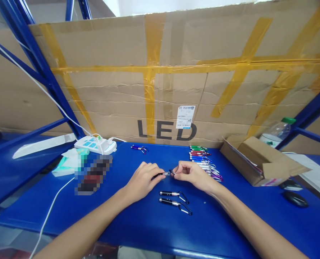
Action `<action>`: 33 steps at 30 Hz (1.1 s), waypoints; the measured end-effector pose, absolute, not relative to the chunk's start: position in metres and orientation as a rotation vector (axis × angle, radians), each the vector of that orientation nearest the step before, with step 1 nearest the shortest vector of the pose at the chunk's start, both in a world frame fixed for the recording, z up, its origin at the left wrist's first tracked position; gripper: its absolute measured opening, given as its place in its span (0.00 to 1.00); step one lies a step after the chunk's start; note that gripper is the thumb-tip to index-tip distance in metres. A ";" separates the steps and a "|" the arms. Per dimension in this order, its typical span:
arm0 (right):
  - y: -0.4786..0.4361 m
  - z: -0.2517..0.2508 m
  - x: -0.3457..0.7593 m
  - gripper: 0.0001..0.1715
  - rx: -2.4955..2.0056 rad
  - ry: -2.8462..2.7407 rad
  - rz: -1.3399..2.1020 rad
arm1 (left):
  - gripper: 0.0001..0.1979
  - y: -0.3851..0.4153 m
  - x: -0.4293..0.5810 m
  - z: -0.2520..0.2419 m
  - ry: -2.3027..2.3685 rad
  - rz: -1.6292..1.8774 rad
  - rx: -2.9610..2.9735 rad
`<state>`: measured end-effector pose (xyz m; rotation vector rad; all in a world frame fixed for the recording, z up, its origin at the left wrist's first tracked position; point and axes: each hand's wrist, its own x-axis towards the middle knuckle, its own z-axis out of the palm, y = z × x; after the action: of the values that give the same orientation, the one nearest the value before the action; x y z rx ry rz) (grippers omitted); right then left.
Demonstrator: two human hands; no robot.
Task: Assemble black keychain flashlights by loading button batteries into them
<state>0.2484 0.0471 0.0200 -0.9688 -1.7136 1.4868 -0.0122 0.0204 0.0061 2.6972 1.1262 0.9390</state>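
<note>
My left hand (145,179) is closed around the black body of a small keychain flashlight (158,175), its silver end pointing right. At that end, my right hand (190,174) pinches the black carabiner clip (172,172) joined to it. Nearer to me lie two more black flashlights, one (169,194) just behind the other (169,202), each with a black clip on its right. To the right of my right hand, a row of green, red, blue, silver and purple flashlights (199,158) is partly covered by that hand. A blue flashlight (135,147) lies farther back.
An open cardboard box (253,162) stands at the right, with a computer mouse (295,198) in front and a green-capped bottle (277,131) behind. On the left are a power strip (95,144), a tissue pack (68,163) and a white cable (50,208). A large carton (117,97) walls the back.
</note>
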 end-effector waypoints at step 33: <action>0.061 -0.020 0.235 0.27 -0.951 -1.687 1.385 | 0.18 0.025 -0.012 0.000 1.135 0.715 2.564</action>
<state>0.2345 0.0606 -0.0202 -0.9507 -1.6871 1.3849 -0.0123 0.0246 0.0003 2.5640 1.1346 0.7154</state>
